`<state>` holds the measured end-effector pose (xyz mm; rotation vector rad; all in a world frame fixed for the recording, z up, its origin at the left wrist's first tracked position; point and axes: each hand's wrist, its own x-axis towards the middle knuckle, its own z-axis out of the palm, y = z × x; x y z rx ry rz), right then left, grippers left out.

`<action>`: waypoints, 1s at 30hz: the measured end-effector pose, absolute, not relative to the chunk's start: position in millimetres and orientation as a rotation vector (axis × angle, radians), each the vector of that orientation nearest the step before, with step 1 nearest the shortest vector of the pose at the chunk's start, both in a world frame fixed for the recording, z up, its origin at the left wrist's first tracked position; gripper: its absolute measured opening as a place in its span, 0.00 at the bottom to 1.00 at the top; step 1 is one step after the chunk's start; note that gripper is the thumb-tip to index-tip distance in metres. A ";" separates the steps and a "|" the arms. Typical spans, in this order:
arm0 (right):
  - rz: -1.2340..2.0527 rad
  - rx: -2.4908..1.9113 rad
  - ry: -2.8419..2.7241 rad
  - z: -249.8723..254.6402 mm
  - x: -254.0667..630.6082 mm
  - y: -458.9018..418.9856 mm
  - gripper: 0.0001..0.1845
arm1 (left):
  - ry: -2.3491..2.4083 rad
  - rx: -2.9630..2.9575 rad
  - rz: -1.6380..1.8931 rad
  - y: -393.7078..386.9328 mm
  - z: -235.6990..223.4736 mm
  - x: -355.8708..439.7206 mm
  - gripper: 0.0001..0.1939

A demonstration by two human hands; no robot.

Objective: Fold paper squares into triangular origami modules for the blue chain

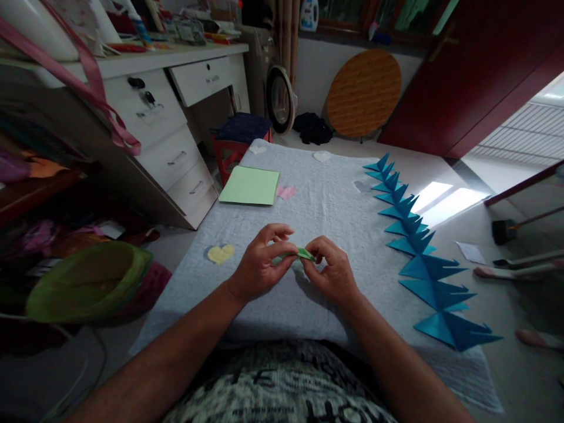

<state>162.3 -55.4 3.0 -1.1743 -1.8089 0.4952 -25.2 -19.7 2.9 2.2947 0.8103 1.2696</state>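
Observation:
A small folded piece of green paper (305,254) is pinched between my two hands, just above the cloth-covered table. My left hand (267,258) grips its left end between thumb and fingers. Its right end sits in the fingertips of my right hand (330,268). Fingers hide much of the paper, so its full shape does not show. Beyond my left hand lies a stack of light green square paper (249,185). Along the table's right side stands a row of several blue folded paper cranes (434,282).
The table's grey cloth (326,200) has heart patches. At left are a white drawer desk (163,117) and a green bin (88,282). Behind the table stand a red stool (240,132), an open-doored washing machine (281,100) and a round wooden tabletop (365,91).

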 end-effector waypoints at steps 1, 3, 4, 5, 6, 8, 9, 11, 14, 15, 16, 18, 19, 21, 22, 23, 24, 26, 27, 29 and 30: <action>0.497 -1.182 -1.815 3.4 162.3 -55.3 0.05 | 0.802 2.286 1.246 -18.9 3.9 -25.3 0.04; 0.501 -1.191 -1.819 4.0 162.2 -55.3 0.05 | 0.785 2.280 1.204 -17.8 5.7 -25.1 0.03; 0.504 -1.191 -1.817 4.3 162.2 -55.3 0.05 | 0.775 2.279 1.189 -17.5 6.4 -24.8 0.02; 0.510 -1.187 -1.814 4.8 162.3 -55.4 0.04 | 0.767 2.276 1.181 -17.3 6.8 -24.5 0.02; 0.522 -1.178 -1.810 5.4 162.6 -55.6 0.04 | 0.764 2.270 1.176 -17.2 7.1 -24.2 0.02; 0.577 -1.151 -1.794 7.3 164.2 -56.5 0.04 | 0.757 2.249 1.179 -17.2 6.9 -23.8 0.02; 0.627 -1.136 -1.782 8.5 165.4 -57.2 0.05 | 0.754 2.234 1.187 -17.3 6.7 -23.9 0.02; 0.758 -1.111 -1.739 10.7 168.4 -58.5 0.07 | 0.752 2.193 1.203 -17.5 6.5 -24.4 0.02; 0.892 -1.118 -1.633 12.1 172.3 -59.6 0.08 | 0.765 2.121 1.213 -17.9 7.4 -25.2 0.01; 0.905 -1.130 -1.608 11.9 173.0 -59.6 0.07 | 0.765 2.105 1.209 -18.0 8.0 -25.3 0.01; 0.911 -1.142 -1.592 11.5 173.3 -59.5 0.06 | 0.762 2.094 1.206 -18.2 8.7 -25.2 0.01; 0.929 -1.152 -1.580 10.1 173.2 -58.7 0.04 | 0.748 2.092 1.193 -18.6 9.9 -24.8 0.01; 0.943 -1.147 -1.573 9.3 173.0 -58.3 0.04 | 0.742 2.101 1.183 -18.7 10.3 -24.5 0.02; 0.973 -1.128 -1.549 7.6 172.6 -57.3 0.03 | 0.740 2.128 1.163 -18.6 10.5 -24.1 0.04; 0.985 -1.115 -1.536 6.8 172.5 -56.9 0.03 | 0.742 2.146 1.157 -18.4 10.2 -23.9 0.04; 0.995 -1.105 -1.527 6.1 172.6 -56.6 0.03 | 0.745 2.165 1.152 -18.2 9.8 -23.9 0.04; 1.003 -1.099 -1.520 5.5 172.7 -56.2 0.03 | 0.745 2.182 1.151 -17.9 9.3 -23.9 0.04; 1.017 -1.099 -1.513 4.9 173.1 -55.7 0.04 | 0.744 2.204 1.148 -17.3 8.1 -24.1 0.04; 1.022 -1.105 -1.512 4.9 173.2 -55.5 0.04 | 0.742 2.206 1.145 -17.1 7.5 -24.2 0.04; 1.026 -1.118 -1.512 5.3 173.4 -55.1 0.05 | 0.729 2.187 1.136 -16.9 6.6 -24.4 0.05; 1.027 -1.118 -1.510 5.6 173.3 -55.0 0.05 | 0.717 2.171 1.133 -16.9 6.2 -24.5 0.06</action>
